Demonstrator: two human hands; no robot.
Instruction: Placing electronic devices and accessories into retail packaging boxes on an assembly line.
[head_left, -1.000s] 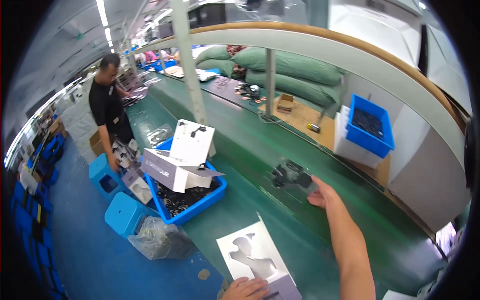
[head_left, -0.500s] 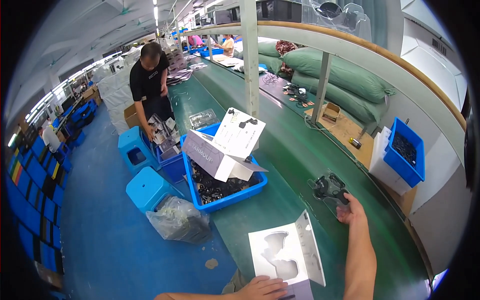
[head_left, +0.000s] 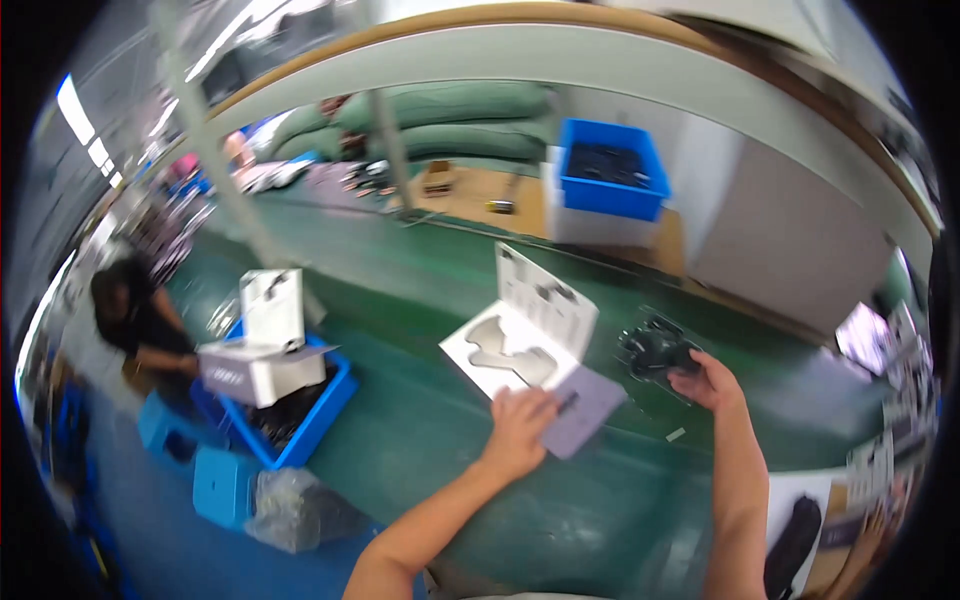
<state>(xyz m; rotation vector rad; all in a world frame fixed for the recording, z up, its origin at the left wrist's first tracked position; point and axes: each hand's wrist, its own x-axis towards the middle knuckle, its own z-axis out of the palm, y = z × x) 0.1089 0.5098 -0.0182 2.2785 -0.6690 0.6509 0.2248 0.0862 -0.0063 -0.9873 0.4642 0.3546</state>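
Note:
An opened white and grey-purple cardboard box lies on the green work surface in front of me. Its printed lid stands up at the back, and its white insert has a shaped cutout with nothing in it. My left hand grips the near edge of the box, fingers curled over the insert and flap. To the right, my right hand pinches the corner of a clear plastic blister tray. Black parts sit inside that tray, too blurred to name.
At left, a blue bin of black parts has another opened box on top. Blue stools and a plastic bag stand beside it. A co-worker bends nearby. Another blue bin stands beyond the belt. Someone's hand shows lower right.
My view has swung to the right, bringing the box and the far bin nearer the middle. Both hands keep their holds, and the left forearm now reaches farther forward.

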